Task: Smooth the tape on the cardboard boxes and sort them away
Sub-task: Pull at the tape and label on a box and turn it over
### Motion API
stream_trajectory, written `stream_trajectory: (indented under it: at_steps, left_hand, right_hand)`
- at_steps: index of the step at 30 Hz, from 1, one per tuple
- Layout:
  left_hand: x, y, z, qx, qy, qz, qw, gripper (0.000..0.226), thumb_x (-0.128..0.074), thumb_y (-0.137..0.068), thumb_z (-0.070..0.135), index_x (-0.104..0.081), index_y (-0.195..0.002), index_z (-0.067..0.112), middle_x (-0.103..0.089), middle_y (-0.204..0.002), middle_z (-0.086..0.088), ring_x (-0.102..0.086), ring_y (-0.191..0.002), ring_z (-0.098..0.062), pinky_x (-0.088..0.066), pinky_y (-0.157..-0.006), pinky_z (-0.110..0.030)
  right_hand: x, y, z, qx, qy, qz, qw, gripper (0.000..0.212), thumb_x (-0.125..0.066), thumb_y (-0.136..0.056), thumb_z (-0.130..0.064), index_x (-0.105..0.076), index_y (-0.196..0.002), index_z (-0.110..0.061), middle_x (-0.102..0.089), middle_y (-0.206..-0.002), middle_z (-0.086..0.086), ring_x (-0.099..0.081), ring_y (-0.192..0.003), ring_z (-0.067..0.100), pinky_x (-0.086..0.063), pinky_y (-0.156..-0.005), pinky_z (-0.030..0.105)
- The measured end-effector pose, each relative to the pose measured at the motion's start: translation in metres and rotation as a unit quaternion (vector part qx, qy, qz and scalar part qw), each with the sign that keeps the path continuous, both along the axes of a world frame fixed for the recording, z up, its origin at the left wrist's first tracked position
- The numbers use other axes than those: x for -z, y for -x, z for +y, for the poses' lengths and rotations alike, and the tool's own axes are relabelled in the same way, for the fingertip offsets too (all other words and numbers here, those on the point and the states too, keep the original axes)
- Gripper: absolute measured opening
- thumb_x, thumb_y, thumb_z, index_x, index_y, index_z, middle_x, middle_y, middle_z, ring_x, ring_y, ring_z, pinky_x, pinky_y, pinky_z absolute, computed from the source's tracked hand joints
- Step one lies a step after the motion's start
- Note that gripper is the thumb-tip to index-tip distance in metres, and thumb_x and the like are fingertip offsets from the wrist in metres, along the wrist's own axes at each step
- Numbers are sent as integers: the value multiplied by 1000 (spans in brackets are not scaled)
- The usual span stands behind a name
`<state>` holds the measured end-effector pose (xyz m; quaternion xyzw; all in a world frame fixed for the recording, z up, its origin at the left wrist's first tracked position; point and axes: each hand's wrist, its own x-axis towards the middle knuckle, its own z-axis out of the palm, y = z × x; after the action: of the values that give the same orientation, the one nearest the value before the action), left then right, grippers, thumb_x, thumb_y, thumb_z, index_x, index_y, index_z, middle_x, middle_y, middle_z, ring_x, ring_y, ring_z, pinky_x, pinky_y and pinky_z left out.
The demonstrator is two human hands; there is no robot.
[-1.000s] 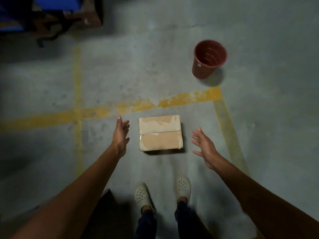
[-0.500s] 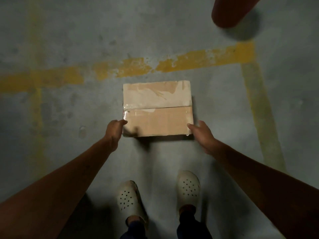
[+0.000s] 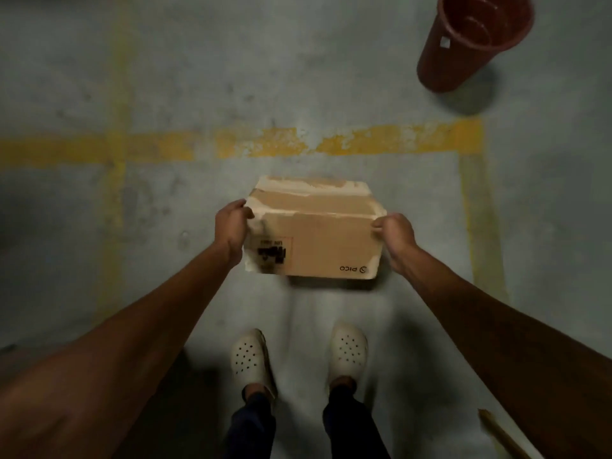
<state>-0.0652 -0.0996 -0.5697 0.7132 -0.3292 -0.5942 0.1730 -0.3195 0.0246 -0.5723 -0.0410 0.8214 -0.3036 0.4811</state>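
**Box in both hands, tape not yet smoothed**

The cardboard box sits at the centre of the view, tipped so that its printed side, with an upside-down PICO mark and a blurred label, faces the person. It seems raised off the concrete floor, with a soft shadow under it.

The left hand grips the box's 9 o'clock edge and the right hand grips its 3 o'clock edge, fingers curled round the cardboard.

A band of brown tape crosses the top face, its edges ragged. No palm rests on it, so smoothing looks undone, and sorting away remains.

A red bucket stands at 1 o'clock, a worn yellow line at 12, and white clogs at 6.
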Motion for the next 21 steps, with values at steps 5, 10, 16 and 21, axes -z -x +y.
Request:
stream_trajectory:
  at_steps: [5, 10, 16, 21]
  left_hand:
    - [-124, 1, 7, -28, 20, 56, 998, 41, -52, -71, 27, -67, -107, 13, -64, -110, -10, -58, -100, -29, -48, -81, -42]
    - [-229, -18, 26, -82, 36, 81, 993, 59, -56, -67, 25, -66, -124, 14, -66, -124, -14, -61, -100, -30, -49, -74, -38]
    - [-351, -54, 69, -122, 86, 79, 986, 60, -61, -66, 31, -60, -121, 6, -55, -138, -24, -58, -115, -37, -52, -73, -42]
    - [-479, -70, 136, -174, 192, 52, 964, 15, -53, -89, 17, -66, -93, 24, -63, -96, 1, -57, -93, -21, -42, -74, -36]
  right_hand:
    - [-98, 2, 2, 60, 43, 22, 997, 27, -64, -63, -34, -58, -86, -22, -63, -112, 11, -67, -87, 28, -60, -76, 46]
    - [-244, -28, 10, 81, 110, 45, 990, 14, -61, -73, -26, -49, -77, -21, -58, -78, -7, -55, -72, 18, -44, -68, 37]
    - [-379, -52, 20, 29, 152, 85, 984, 24, -60, -74, -35, -51, -91, -21, -55, -83, -9, -50, -74, 14, -39, -76, 34]
    - [-477, -84, 40, -33, 172, 129, 976, 55, -59, -84, -41, -57, -134, -19, -58, -139, 7, -55, -125, 27, -40, -103, 37]
